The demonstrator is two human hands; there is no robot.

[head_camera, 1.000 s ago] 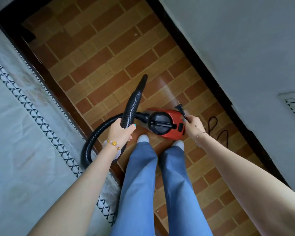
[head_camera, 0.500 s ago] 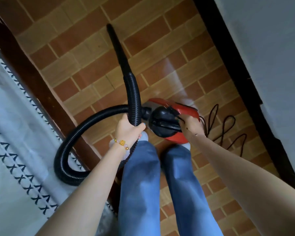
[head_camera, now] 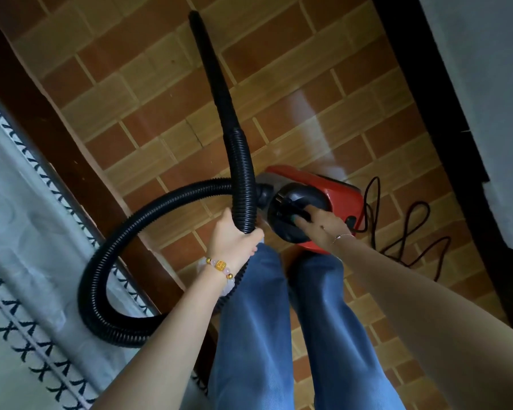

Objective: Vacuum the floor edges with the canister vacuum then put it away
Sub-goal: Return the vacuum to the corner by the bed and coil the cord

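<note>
A small red canister vacuum (head_camera: pixel 335 190) with a black top sits on the brick-patterned floor just ahead of my feet. Its ribbed black hose (head_camera: pixel 107 255) loops out to the left over the mattress edge and comes back up to a long tapered nozzle (head_camera: pixel 214 72) pointing away from me. My left hand (head_camera: pixel 234 241) grips the hose just below the nozzle. My right hand (head_camera: pixel 320 224) is on the vacuum's black top, fingers curled round its carry handle. The black power cord (head_camera: pixel 409 229) lies in loose loops to the right of the canister.
A mattress (head_camera: pixel 21 261) with a dark zigzag trim on a dark wooden frame (head_camera: pixel 80 179) runs along the left. A pale wall (head_camera: pixel 492 84) with a black skirting board (head_camera: pixel 444 113) runs along the right. My legs in blue jeans (head_camera: pixel 279 335) fill the lower middle.
My right hand has moved from the plug at the vacuum's rear onto the handle on its top. The nozzle has swung up and away from me. The view has tilted down and closer.
</note>
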